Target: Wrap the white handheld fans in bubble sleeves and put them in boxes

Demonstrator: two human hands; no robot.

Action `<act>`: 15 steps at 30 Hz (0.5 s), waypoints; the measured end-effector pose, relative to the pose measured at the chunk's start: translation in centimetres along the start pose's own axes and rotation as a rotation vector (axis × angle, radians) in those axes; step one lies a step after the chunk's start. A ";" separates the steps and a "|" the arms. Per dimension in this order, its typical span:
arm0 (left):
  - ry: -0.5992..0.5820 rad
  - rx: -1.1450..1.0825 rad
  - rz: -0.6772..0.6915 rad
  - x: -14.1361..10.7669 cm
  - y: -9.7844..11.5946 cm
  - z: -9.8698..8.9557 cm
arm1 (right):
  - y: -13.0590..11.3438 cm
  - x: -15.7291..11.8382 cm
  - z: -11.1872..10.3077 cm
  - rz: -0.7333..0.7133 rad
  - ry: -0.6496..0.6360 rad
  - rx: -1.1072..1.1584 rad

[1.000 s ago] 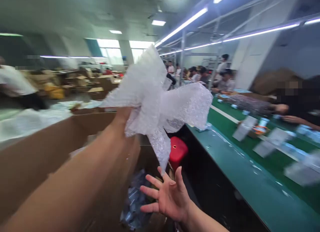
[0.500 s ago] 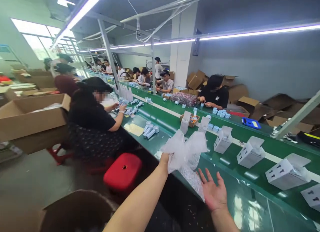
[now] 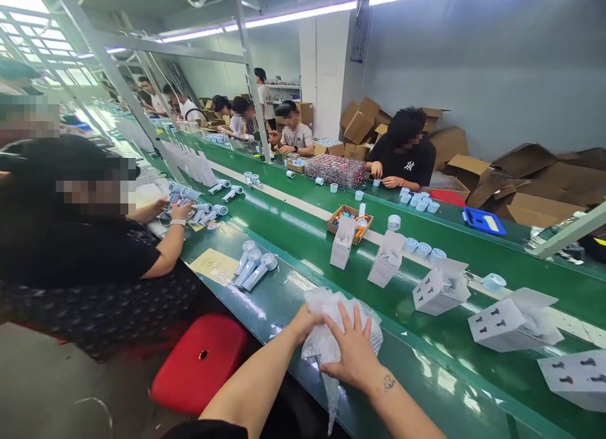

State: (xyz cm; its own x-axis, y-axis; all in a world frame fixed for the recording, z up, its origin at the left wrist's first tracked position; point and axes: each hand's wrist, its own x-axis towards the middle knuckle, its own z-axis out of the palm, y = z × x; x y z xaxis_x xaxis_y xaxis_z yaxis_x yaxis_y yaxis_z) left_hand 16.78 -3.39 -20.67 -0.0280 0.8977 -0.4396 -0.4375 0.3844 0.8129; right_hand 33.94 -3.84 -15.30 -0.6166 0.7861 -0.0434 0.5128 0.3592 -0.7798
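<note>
A crumpled bundle of clear bubble wrap (image 3: pixel 372 322) lies at the near edge of the green bench, and one strip of it dangles over the edge. My left hand (image 3: pixel 307 322) grips its left side, fingers partly hidden by the plastic. Spread flat across the front of the bundle is my right hand (image 3: pixel 353 347), fingers apart, pressing on the wrap without closing round it. Farther left on the bench are several light-blue handheld devices with round heads (image 3: pixel 255 267). Whether anything is inside the wrap I cannot tell.
White open boxes with bubble wrap inside (image 3: pixel 440 290) stand in a row along the green conveyor (image 3: pixel 303 237). A small cardboard tray (image 3: pixel 349 223) sits behind them. Beside the bench is a red stool (image 3: pixel 201 363). A co-worker (image 3: pixel 80 224) sits left; another (image 3: pixel 402 151) works opposite.
My right hand has moved from open beside the wrap, palm up, onto its front. The wrap has come down to the bench edge and bunched together. The view has turned and dropped.
</note>
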 end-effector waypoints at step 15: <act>0.306 1.433 -0.153 3.2 14.4 -20.7 | 0.9 2.8 7.5 0.375 -0.086 -0.173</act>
State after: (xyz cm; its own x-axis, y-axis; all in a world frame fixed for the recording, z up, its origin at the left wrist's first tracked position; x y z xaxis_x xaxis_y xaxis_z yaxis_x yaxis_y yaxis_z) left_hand -8.23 0.55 -18.30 -0.3286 0.8205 -0.4679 0.7851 0.5126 0.3476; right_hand 28.19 -5.06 -20.75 -0.4121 0.8362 -0.3619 0.7992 0.1410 -0.5843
